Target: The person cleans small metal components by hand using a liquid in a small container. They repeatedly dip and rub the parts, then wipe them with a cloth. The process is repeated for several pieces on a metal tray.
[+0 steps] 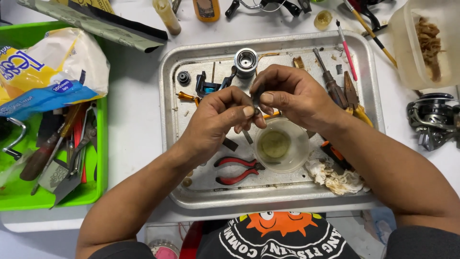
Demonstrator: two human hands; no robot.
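Note:
My left hand and my right hand meet over the metal tray. Both pinch a small dark metal part between thumb and fingertips. They hover just above a round clear plastic tub holding yellowish grease. A silver spool-like cylinder stands behind my hands, with a black and blue reel piece to its left.
Red-handled pliers, a screwdriver, yellow-handled pliers and a soiled tissue lie on the tray. A green bin of tools with a plastic bag sits left. A fishing reel and clear container are right.

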